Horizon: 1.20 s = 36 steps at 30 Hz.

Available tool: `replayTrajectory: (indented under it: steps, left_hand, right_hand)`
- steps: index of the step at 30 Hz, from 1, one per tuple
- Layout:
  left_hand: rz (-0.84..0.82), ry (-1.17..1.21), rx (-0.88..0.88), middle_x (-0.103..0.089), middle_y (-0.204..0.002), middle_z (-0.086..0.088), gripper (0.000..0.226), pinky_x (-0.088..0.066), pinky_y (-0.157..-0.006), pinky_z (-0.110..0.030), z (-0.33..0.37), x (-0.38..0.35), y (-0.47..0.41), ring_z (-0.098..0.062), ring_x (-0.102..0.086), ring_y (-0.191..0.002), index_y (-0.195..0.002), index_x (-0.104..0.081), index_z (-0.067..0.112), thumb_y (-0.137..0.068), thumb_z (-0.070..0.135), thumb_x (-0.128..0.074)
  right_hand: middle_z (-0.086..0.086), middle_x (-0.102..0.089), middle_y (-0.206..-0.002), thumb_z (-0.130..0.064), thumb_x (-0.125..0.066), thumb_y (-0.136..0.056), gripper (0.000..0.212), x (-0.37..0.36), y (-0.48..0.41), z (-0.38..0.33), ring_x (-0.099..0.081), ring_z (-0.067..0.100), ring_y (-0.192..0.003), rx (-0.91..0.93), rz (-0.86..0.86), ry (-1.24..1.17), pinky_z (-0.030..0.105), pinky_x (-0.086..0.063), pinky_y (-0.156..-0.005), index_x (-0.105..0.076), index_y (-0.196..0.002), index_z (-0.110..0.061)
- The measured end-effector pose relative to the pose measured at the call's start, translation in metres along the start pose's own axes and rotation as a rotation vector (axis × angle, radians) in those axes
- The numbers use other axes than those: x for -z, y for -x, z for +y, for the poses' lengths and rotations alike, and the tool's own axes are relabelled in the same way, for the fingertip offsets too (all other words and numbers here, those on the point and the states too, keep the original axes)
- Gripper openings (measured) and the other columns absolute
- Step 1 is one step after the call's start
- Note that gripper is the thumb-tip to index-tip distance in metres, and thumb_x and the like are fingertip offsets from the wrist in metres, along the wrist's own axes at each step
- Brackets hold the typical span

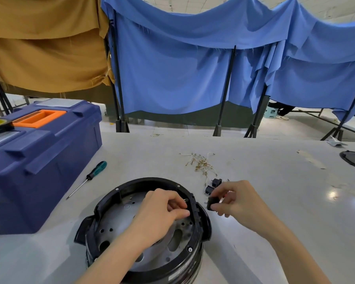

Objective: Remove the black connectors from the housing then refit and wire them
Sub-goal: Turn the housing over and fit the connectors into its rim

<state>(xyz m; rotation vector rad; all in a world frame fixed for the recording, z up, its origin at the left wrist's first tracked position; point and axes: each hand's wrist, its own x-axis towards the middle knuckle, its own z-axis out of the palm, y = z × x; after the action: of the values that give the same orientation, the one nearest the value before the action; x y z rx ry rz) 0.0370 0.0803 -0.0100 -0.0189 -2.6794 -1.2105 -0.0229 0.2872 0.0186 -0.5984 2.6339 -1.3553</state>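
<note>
Your left hand [162, 214] reaches into the housing [103, 203], the round black shell with a metal plate inside that sits at the bottom centre of the frame. Its fingers [178, 206] are curled tight against the inner face of the right-hand wall. Whether they pinch anything there, you cannot tell from this view.

Your right hand [240, 201] is just right of the housing, thumb and fingers closed round one black connector [211, 202] held just outside that same wall. Two more connectors [217, 182] lie on the worktop [275, 191] just above that hand, side by side. A loose tangle of wires [201, 162] with brass terminals lies further up, near the centre.

A green-handled screwdriver [90, 177] rests left of centre, beside the blue toolbox [39, 160] at the left edge.
</note>
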Motion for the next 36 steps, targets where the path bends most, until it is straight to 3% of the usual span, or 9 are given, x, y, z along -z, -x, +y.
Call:
replayTrajectory:
  steps: [6, 11, 18, 22, 28, 36]
  left_hand:
    - [-0.032, 0.023, -0.006, -0.071, -0.073, 0.014, 0.011, -0.057, -0.076, -0.03, 0.0, -0.007, 0.0, 0.0, -0.066, -0.07, -0.087, -0.073, 0.031, -0.079, 0.025, -0.076]
    - [-0.03, -0.014, -0.043, -0.069, -0.073, 0.017, 0.008, -0.055, -0.074, -0.023, 0.004, -0.012, 0.0, 0.005, -0.064, -0.071, -0.088, -0.073, 0.03, -0.082, 0.026, -0.07]
    - [-0.035, -0.026, -0.042, -0.068, -0.075, 0.017, 0.013, -0.046, -0.066, -0.008, 0.004, -0.013, 0.001, 0.007, -0.061, -0.071, -0.094, -0.074, 0.03, -0.082, 0.029, -0.069]
    - [-0.038, -0.012, -0.038, -0.068, -0.074, 0.017, 0.01, -0.046, -0.065, -0.007, 0.005, -0.012, 0.001, 0.008, -0.061, -0.071, -0.092, -0.073, 0.03, -0.083, 0.027, -0.069]
    - [-0.06, 0.01, -0.028, -0.069, -0.078, 0.015, 0.012, -0.048, -0.069, -0.009, 0.005, -0.012, 0.0, 0.007, -0.062, -0.073, -0.096, -0.073, 0.027, -0.086, 0.022, -0.069]
    - [-0.054, 0.047, -0.01, -0.067, -0.072, 0.019, 0.014, -0.046, -0.07, -0.012, 0.002, -0.012, -0.003, 0.012, -0.061, -0.07, -0.09, -0.072, 0.03, -0.08, 0.02, -0.075]
  right_hand:
    - [0.005, -0.072, -0.071, 0.001, -0.075, -0.075, 0.02, -0.01, 0.009, -0.008, -0.063, 0.011, -0.058, 0.041, -0.014, -0.049, 0.034, -0.053, -0.066, -0.074, -0.078, -0.018]
    - [-0.011, -0.068, -0.066, 0.002, -0.075, -0.075, 0.02, -0.017, 0.011, -0.007, -0.063, 0.006, -0.057, 0.055, -0.017, -0.086, 0.022, -0.052, -0.063, -0.074, -0.078, -0.018]
    - [-0.009, -0.068, -0.063, 0.003, -0.075, -0.075, 0.021, -0.022, 0.008, -0.003, -0.063, 0.007, -0.054, 0.046, -0.005, -0.106, 0.02, -0.051, -0.058, -0.073, -0.076, -0.018]
    - [-0.004, -0.07, -0.067, 0.002, -0.077, -0.073, 0.022, -0.02, 0.009, -0.001, -0.063, 0.01, -0.055, 0.036, 0.014, -0.097, 0.022, -0.052, -0.057, -0.074, -0.075, -0.019]
    - [-0.014, -0.067, -0.067, 0.003, -0.076, -0.073, 0.031, -0.024, 0.009, -0.003, -0.065, 0.011, -0.059, 0.073, 0.025, -0.073, 0.016, -0.05, -0.059, -0.073, -0.073, -0.028]
    - [-0.005, -0.068, -0.072, 0.002, -0.076, -0.072, 0.029, -0.03, 0.009, -0.002, -0.064, 0.014, -0.064, 0.105, 0.056, -0.067, 0.018, -0.051, -0.061, -0.074, -0.076, -0.026]
